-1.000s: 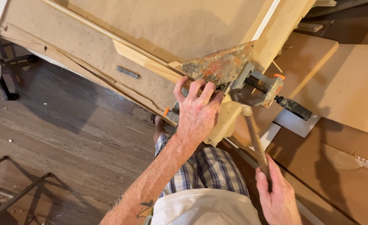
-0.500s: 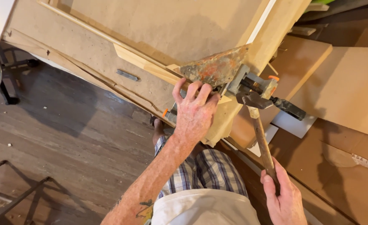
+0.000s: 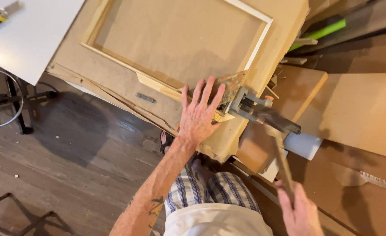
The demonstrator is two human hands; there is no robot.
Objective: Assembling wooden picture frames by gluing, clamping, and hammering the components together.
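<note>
The left hand point(image 3: 199, 114) lies flat with its fingers point(image 3: 207, 89) spread wide, pressing on the corner of a wooden frame point(image 3: 175, 41) that rests on the paper-covered worktop point(image 3: 228, 140). Its fingertips touch the rusty corner clamp point(image 3: 234, 94) that grips the frame's near right corner, just beside the palm. The right hand point(image 3: 300, 212) is curled around the lower end of a wooden handle point(image 3: 284, 168); the handle runs up to a hammer head point(image 3: 269, 116) that sits just beside the clamp's metal jaw.

The hammer head is blurred, so whether it touches the clamp cannot be told. The right hand is cut off by the bottom edge, and the frame's top side runs out of view.

Half a second ago the left hand was cupped over the clamp; it now lies flatter and lower on the frame corner, and more of the frame shows.
</note>
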